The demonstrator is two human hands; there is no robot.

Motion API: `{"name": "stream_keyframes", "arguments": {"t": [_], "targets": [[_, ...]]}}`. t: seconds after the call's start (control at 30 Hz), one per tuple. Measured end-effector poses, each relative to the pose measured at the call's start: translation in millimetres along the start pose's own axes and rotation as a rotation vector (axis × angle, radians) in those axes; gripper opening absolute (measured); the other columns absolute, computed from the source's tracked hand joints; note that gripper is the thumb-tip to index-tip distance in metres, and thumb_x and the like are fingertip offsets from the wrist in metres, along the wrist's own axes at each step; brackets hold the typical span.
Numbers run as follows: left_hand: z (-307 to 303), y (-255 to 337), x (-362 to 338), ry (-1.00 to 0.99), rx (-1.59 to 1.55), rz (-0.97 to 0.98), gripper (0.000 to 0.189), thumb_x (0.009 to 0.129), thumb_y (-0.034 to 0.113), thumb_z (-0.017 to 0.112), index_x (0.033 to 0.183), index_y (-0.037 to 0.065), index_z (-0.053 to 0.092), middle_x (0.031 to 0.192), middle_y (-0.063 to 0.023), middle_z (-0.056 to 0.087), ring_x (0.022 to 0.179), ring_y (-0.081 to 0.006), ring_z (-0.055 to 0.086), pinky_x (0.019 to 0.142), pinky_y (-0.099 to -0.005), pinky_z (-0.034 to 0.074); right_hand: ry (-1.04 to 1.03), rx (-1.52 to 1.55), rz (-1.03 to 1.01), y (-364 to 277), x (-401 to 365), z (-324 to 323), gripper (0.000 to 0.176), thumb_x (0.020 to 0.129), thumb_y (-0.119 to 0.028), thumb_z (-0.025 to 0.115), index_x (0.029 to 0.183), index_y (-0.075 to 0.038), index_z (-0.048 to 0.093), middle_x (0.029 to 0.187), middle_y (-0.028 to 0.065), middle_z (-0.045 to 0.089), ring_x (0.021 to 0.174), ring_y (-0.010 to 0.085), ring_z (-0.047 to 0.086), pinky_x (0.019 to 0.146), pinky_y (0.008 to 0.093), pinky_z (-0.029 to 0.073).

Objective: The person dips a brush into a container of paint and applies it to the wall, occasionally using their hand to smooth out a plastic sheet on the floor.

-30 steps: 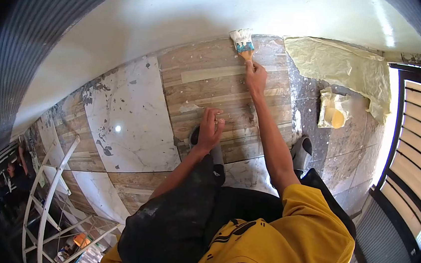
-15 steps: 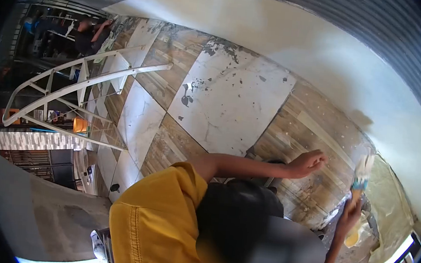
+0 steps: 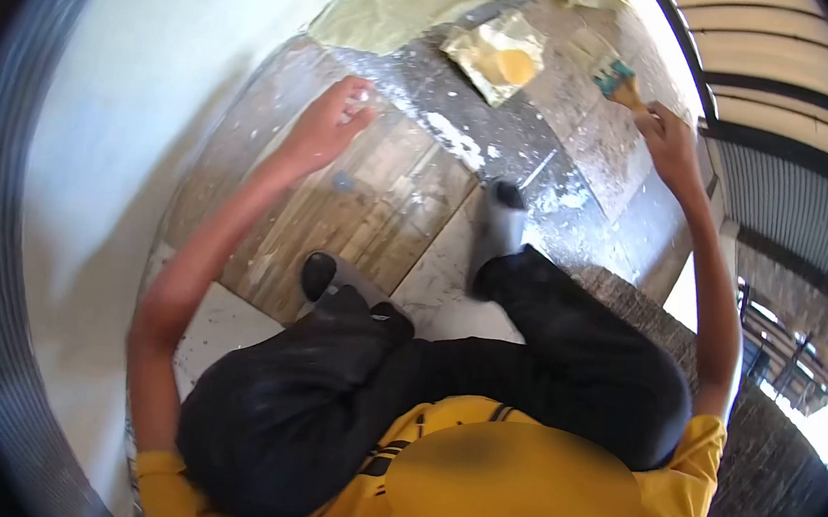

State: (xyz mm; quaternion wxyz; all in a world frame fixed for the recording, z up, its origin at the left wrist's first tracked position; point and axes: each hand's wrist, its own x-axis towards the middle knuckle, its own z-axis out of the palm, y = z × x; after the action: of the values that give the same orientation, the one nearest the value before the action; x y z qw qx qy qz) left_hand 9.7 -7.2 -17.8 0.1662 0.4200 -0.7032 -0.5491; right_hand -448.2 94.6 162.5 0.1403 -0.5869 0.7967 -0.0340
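Paintbrush [image 3: 615, 79] now off wall [image 3: 121, 115], right hand [image 3: 670, 143]

Location type: a building interior under renovation, at the painting stage. Indicators: a plain white wall [image 3: 100, 133] meets a floor [image 3: 379, 206] of wood-pattern and marble-pattern tiles, which are marked with white paint spatter [image 3: 449, 136]. A crumpled protective sheet [image 3: 397, 6] lies along the wall base, a paintbrush [image 3: 615, 79] is in use, and slatted shutters [image 3: 796, 56] bound the area on one side.

One head camera — fisheye — looks steeply down, close over the floor [image 3: 379, 211].
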Motion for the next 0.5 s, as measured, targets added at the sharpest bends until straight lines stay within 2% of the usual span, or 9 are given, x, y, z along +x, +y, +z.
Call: {"name": "stream_keyframes", "arguments": {"t": [0.03,0.1,0.13,0.2,0.27,0.33,0.37,0.43,0.5], "targets": [[-2.4,-1.4,6.9,-0.021,-0.004,0.01,0.048,0.098,0.03,0.064,0.135,0.003,0.05,0.124,-0.0184,0.062,0.104,-0.0278,0.066,0.091,-0.0404,0.052,0.003,-0.005,0.023,1.5,5.4,5.3,0.033,0.093,-0.025,0.065,0.112,0.002,0.068,0.089,0.0252,0.07,0.09,0.032,0.073,0.08,0.044,0.053],[-5.0,1.0,28.9,-0.192,0.105,-0.051,0.049,0.097,0.029,0.063,0.136,0.003,0.049,0.122,-0.0213,0.062,0.104,-0.0299,0.066,0.091,-0.0407,0.051,-0.117,-0.019,0.155,12.4,24.2,21.4,0.029,0.093,-0.025,0.063,0.107,0.0,0.069,0.079,0.0225,0.069,0.077,0.0322,0.072,0.073,0.0473,0.052],[5.7,15.4,34.9,-0.232,0.115,-0.122,0.049,0.097,0.028,0.062,0.137,0.003,0.048,0.122,-0.0197,0.063,0.106,-0.0287,0.066,0.092,-0.0411,0.051,-0.112,0.01,0.151,25.0,28.7,29.7,0.029,0.093,-0.025,0.063,0.107,0.0,0.069,0.079,0.0225,0.069,0.077,0.0322,0.072,0.073,0.0473,0.052],[24.4,-2.5,53.8,-0.252,0.048,-0.196,0.051,0.097,0.028,0.062,0.139,0.003,0.046,0.122,-0.0188,0.063,0.109,-0.0286,0.065,0.093,-0.0414,0.051,-0.081,0.046,0.071,25.0,35.2,54.0,0.026,0.093,-0.023,0.06,0.1,0.0,0.069,0.075,0.0227,0.068,0.069,0.0362,0.068,0.068,0.0509,0.05],[50.1,-20.8,80.0,-0.262,-0.028,-0.281,0.053,0.096,0.028,0.063,0.141,0.004,0.045,0.123,-0.018,0.063,0.111,-0.0286,0.064,0.094,-0.0417,0.051,-0.059,0.034,0.03,30.7,45.5,73.9,0.025,0.093,-0.022,0.06,0.097,0.0,0.068,0.076,0.0228,0.068,0.069,0.0378,0.067,0.068,0.0512,0.05],[91.2,-26.7,105.4,-0.082,-0.411,-0.485,0.059,0.097,0.025,0.065,0.145,0.003,0.039,0.125,-0.013,0.062,0.114,-0.0229,0.062,0.098,-0.0358,0.051,-0.094,-0.046,0.004,27.3,52.5,82.5,0.022,0.092,-0.021,0.059,0.094,-0.002,0.068,0.073,0.0219,0.067,0.068,0.0407,0.066,0.067,0.0521,0.05],[116.6,-36.0,121.1,-0.103,-0.399,-0.502,0.059,0.097,0.025,0.065,0.145,0.003,0.039,0.125,-0.013,0.062,0.114,-0.0229,0.062,0.098,-0.0358,0.051,-0.108,-0.033,0.026,27.1,54.1,83.0,0.022,0.092,-0.021,0.059,0.094,-0.002,0.068,0.073,0.0219,0.067,0.068,0.0407,0.066,0.067,0.0521,0.05],[160.5,-51.8,162.8,0.215,-0.869,-0.57,0.065,0.095,0.025,0.068,0.147,0.001,0.036,0.129,-0.0135,0.059,0.12,-0.0226,0.059,0.1,-0.0375,0.051,-0.141,-0.098,-0.018,25.8,64.6,81.9,0.02,0.092,-0.02,0.059,0.095,-0.003,0.069,0.07,0.02,0.065,0.065,0.0383,0.066,0.065,0.0514,0.05],[194.1,-37.1,191.6,0.388,-0.903,-0.565,0.072,0.093,0.025,0.068,0.148,-0.002,0.03,0.134,-0.0189,0.055,0.116,-0.0233,0.057,0.099,-0.0356,0.049,-0.134,-0.065,-0.02,24.1,77.1,75.5,0.02,0.092,-0.02,0.059,0.096,-0.003,0.069,0.069,0.0194,0.065,0.064,0.0377,0.066,0.064,0.051,0.05]]}}
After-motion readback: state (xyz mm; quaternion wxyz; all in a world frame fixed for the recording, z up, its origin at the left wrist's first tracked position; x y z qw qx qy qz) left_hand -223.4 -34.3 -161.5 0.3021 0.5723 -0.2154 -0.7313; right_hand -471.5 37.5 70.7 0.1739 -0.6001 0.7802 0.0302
